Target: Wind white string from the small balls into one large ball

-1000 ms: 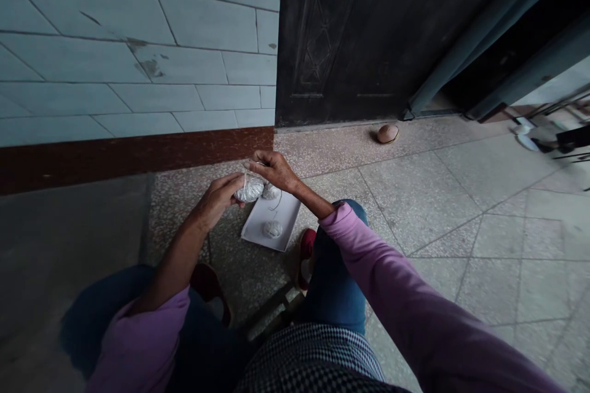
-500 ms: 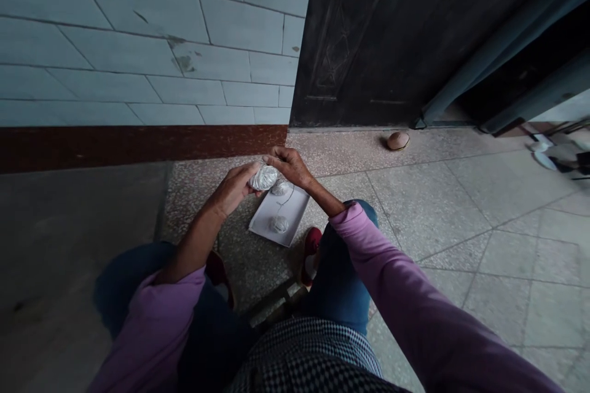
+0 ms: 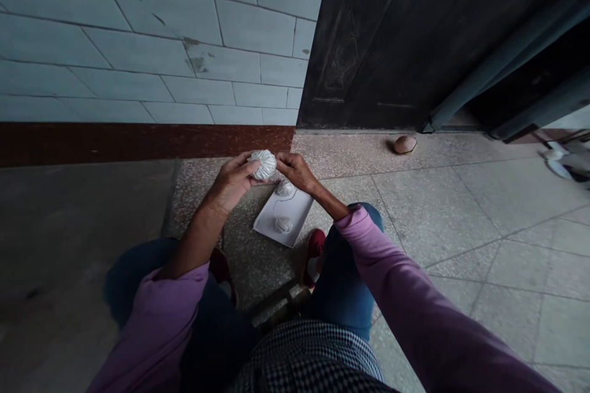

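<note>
A ball of silvery-white yarn (image 3: 264,165) is held up in front of the wall's base. My left hand (image 3: 233,182) is closed around its left side, thumb across the front. My right hand (image 3: 297,171) is pinched at the ball's right edge, on what looks like the yarn strand; the strand between the fingertips is too thin to see clearly. Below the hands, a shallow white tray (image 3: 267,224) lies on the floor. In it sit a pale yarn ball (image 3: 283,225) near the front and another ball (image 3: 285,188) at the back, with a thin loose strand between them.
A tiled wall (image 3: 230,73) with a dark red base stands ahead, beside a dark door (image 3: 369,61). A brownish rounded object (image 3: 405,145) lies on the floor by the door. My red shoes (image 3: 314,245) flank the tray. Several items lie at far right.
The ball has turned and risen slightly in my left hand. My right hand has moved from above the ball to its right side. The view has shifted a little.
</note>
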A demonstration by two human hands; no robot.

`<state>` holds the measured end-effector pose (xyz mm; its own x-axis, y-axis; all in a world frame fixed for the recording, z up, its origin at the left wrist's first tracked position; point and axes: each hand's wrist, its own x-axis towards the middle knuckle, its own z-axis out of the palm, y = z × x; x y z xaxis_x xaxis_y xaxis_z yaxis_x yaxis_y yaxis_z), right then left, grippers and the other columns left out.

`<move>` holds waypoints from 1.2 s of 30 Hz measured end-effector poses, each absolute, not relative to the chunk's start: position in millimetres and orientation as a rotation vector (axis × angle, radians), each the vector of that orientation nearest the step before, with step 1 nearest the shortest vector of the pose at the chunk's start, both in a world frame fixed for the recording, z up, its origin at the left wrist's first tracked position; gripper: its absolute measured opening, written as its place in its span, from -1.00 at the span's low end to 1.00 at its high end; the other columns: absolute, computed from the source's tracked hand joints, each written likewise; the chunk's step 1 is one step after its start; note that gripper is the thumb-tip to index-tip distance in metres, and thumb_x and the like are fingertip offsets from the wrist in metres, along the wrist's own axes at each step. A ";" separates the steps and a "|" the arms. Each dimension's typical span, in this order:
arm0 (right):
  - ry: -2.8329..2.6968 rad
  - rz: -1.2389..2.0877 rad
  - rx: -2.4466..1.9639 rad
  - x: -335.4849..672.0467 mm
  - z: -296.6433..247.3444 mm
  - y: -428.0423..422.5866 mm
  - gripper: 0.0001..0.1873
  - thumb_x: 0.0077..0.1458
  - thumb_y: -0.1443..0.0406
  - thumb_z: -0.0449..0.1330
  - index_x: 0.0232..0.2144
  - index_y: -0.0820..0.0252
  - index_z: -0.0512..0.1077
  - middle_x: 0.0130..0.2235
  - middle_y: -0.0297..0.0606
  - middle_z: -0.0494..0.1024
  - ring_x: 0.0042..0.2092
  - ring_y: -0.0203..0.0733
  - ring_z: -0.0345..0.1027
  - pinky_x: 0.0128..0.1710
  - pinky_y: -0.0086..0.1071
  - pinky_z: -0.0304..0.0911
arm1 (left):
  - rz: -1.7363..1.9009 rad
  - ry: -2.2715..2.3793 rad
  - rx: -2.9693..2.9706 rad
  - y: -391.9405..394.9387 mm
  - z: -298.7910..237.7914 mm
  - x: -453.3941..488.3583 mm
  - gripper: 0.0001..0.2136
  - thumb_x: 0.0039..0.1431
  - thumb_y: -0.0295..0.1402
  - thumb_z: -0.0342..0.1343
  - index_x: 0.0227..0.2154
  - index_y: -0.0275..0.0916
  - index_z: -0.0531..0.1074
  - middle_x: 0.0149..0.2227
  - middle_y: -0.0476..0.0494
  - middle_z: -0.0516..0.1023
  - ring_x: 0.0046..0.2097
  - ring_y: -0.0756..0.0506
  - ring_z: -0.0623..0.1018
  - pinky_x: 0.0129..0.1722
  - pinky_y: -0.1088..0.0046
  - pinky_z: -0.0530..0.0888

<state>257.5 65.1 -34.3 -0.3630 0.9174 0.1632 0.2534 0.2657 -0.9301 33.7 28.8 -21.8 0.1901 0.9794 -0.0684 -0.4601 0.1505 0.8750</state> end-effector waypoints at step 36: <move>-1.614 1.202 -1.029 263.1 -26.9 65.3 -0.15 0.59 -0.21 0.64 -0.46 0.03 0.27 -0.39 -0.45 0.23 -0.27 -0.20 0.04 -0.21 -0.29 0.09 | 1.028 0.790 1.005 19.1 -15.1 38.3 -0.38 -0.10 -0.05 0.86 -0.03 -0.24 0.83 0.00 -0.30 0.87 -0.05 -0.26 0.80 -0.08 0.31 0.79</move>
<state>263.1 65.3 -26.9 -0.2968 0.9422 0.1551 0.1211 0.1983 -0.9726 38.3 19.1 -15.1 0.3319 0.9408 -0.0693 -0.3100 0.1782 0.9339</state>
